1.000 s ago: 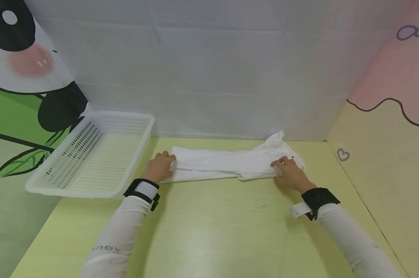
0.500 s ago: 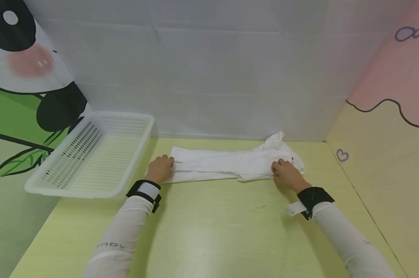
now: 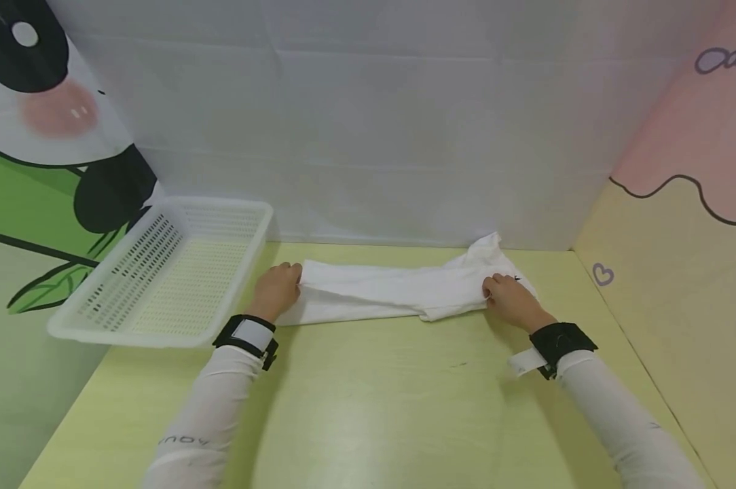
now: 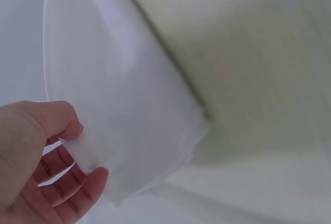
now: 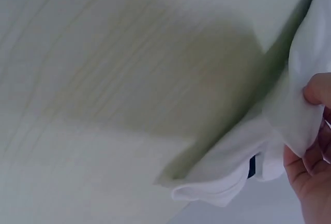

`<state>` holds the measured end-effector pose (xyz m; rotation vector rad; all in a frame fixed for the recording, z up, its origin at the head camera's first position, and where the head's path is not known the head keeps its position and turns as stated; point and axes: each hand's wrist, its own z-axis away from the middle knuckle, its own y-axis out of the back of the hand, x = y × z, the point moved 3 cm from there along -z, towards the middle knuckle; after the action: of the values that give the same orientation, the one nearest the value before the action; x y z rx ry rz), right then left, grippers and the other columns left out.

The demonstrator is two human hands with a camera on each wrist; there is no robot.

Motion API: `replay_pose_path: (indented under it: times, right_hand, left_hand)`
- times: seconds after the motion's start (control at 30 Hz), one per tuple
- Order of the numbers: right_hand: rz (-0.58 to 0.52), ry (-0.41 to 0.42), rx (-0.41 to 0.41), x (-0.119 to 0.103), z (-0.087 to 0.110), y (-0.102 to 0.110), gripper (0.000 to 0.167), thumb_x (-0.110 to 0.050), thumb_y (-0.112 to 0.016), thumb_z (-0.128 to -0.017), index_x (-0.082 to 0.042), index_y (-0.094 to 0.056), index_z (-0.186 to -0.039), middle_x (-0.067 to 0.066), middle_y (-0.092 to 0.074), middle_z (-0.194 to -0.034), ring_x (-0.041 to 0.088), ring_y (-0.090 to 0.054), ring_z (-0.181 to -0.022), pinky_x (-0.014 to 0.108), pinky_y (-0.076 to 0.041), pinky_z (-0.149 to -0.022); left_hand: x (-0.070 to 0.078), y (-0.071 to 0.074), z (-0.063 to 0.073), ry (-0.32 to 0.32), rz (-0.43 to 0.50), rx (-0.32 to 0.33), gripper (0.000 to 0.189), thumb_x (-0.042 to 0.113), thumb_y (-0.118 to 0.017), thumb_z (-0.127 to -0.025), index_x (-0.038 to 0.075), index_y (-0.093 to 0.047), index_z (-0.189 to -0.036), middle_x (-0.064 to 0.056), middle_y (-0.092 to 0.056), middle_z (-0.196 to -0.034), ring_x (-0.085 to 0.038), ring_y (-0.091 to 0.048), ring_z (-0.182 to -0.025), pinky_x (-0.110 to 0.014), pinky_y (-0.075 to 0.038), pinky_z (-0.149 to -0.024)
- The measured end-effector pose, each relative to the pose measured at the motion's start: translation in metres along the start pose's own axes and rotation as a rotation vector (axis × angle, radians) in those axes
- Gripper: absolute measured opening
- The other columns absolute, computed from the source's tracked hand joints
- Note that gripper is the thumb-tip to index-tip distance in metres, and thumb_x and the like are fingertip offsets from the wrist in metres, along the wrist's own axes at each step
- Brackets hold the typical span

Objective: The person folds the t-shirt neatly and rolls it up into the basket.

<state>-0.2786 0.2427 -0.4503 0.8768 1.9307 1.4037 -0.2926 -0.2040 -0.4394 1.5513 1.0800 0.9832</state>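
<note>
A white garment [image 3: 368, 288], folded into a long strip, lies across the far part of the table. At its left end my left hand [image 3: 276, 291] pinches the cloth edge; the left wrist view shows the thumb on top and curled fingers beneath the cloth [image 4: 119, 89]. Toward the right end, my right hand [image 3: 513, 299] pinches a layer of the fabric between thumb and fingers. Beyond that grip, the right end is bunched and rises against the back wall. A small dark tag [image 5: 252, 167] shows among the folds in the right wrist view.
On the left stands a white perforated plastic basket [image 3: 261, 255], close to my left forearm. The yellow table [image 3: 368, 407] ends at a grey back wall [image 3: 380, 136]. A pale yellow and pink side wall [image 3: 679, 299] borders the right.
Both hands have gone from resting fingers on the cloth to pinching it. The left hand has shifted slightly left, and the garment's upper layer has lifted a little at that end.
</note>
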Motion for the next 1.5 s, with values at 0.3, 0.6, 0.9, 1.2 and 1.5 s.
replay_pose_path:
  times: [0.3,0.6,0.9,1.2,1.5]
  right_hand:
    - [-0.098,-0.111,-0.020,0.003,-0.014,0.051,0.005,0.000,-0.055,-0.080,-0.001,-0.056,-0.084,0.007,-0.052,-0.075,0.017,-0.044,-0.065,0.032,-0.038,-0.060]
    - [-0.147,-0.159,-0.048,0.005,-0.015,0.101,0.004,-0.004,-0.055,-0.080,-0.002,-0.057,-0.083,0.005,-0.053,-0.073,0.016,-0.044,-0.062,0.031,-0.036,-0.059]
    - [-0.204,-0.174,-0.134,0.010,-0.004,0.096,0.004,-0.002,-0.057,-0.080,-0.002,-0.055,-0.083,0.003,-0.049,-0.073,0.016,-0.041,-0.063,0.030,-0.035,-0.059]
    - [-0.129,-0.063,0.029,0.009,0.008,0.062,0.022,-0.001,-0.065,-0.077,0.001,-0.056,-0.098,0.017,-0.053,-0.091,0.028,-0.050,-0.079,0.040,-0.042,-0.069]
    - [-0.157,-0.040,-0.012,0.000,0.026,0.018,0.034,-0.007,-0.073,-0.073,-0.002,-0.057,-0.103,0.016,-0.052,-0.094,0.024,-0.048,-0.075,0.036,-0.040,-0.067]
  left_hand:
    - [0.010,0.057,-0.005,0.001,0.005,0.133,0.009,0.004,-0.062,-0.079,0.003,-0.054,-0.085,-0.013,-0.053,-0.077,-0.029,-0.054,-0.063,-0.037,-0.043,-0.045]
    - [0.018,0.089,0.007,-0.094,-0.003,0.337,0.014,0.000,-0.065,-0.075,0.004,-0.052,-0.079,-0.012,-0.051,-0.073,-0.030,-0.051,-0.059,-0.038,-0.040,-0.042]
    - [0.034,0.071,0.034,-0.160,0.001,0.179,0.016,0.000,-0.065,-0.071,0.006,-0.051,-0.076,-0.006,-0.049,-0.068,-0.023,-0.047,-0.055,-0.030,-0.036,-0.042]
    - [0.042,0.047,0.049,-0.178,0.007,0.047,0.016,0.001,-0.066,-0.070,0.009,-0.053,-0.076,-0.001,-0.048,-0.066,-0.017,-0.046,-0.053,-0.027,-0.033,-0.041]
    - [0.042,0.033,0.053,-0.168,0.020,0.005,0.016,0.002,-0.067,-0.071,0.011,-0.054,-0.077,-0.001,-0.050,-0.067,-0.016,-0.046,-0.054,-0.027,-0.033,-0.041]
